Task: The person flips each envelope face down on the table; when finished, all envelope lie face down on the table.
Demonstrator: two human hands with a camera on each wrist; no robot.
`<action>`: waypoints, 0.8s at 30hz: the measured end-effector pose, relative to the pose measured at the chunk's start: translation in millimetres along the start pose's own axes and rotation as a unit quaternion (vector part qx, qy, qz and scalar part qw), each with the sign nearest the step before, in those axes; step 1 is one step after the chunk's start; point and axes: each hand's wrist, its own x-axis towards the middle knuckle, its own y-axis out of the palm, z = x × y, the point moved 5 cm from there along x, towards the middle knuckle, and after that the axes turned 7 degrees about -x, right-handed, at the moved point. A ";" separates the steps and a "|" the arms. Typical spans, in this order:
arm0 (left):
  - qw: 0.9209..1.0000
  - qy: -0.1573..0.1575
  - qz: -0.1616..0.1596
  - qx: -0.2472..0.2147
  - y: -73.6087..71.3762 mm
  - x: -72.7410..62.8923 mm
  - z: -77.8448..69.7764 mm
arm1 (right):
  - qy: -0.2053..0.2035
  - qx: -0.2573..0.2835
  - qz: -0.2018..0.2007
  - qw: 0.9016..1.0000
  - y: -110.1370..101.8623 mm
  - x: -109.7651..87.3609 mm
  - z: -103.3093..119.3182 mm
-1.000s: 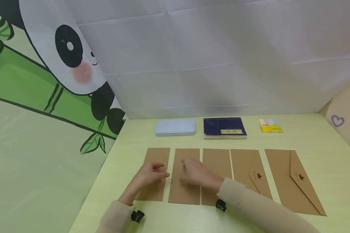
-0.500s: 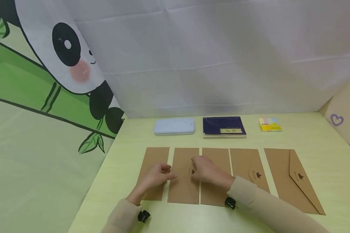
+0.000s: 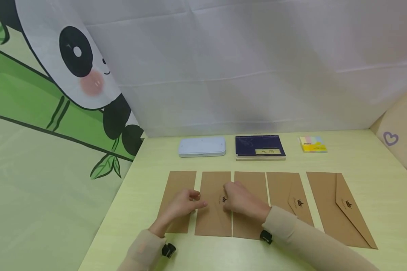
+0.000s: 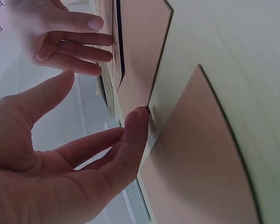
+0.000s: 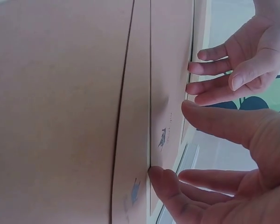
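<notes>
Several brown paper envelopes lie side by side in a row on the table. My left hand [image 3: 181, 205], fingers loosely bent and thumb apart, is over the gap between the leftmost envelope [image 3: 180, 180] and the second envelope [image 3: 211, 224]. In the left wrist view a fingertip of this left hand [image 4: 84, 184] touches the second envelope's edge [image 4: 142, 51]. My right hand [image 3: 245, 201] is at that envelope's right side, partly over the third envelope [image 3: 251, 180]. The right wrist view has a fingertip of the right hand [image 5: 266, 151] at the seam between them, beside a printed crown.
Farther right lie the fourth envelope [image 3: 279, 186] and the rightmost envelope [image 3: 323, 192], with flaps showing. Behind the row are a pale blue flat case [image 3: 202, 146], a dark blue notebook [image 3: 259, 145] and colourful sticky notes [image 3: 313, 144]. A white cloth [image 3: 240, 75] hangs behind the table.
Both hands have shifted right: the left from the first envelope to the second's left edge, the right from the second envelope's middle to its right edge. Lately they have barely moved.
</notes>
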 end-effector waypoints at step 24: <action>0.997 -0.001 -0.053 0.061 6.3 13.4 1.4 | 0.041 -0.005 -0.025 0.999 1.5 2.7 0.2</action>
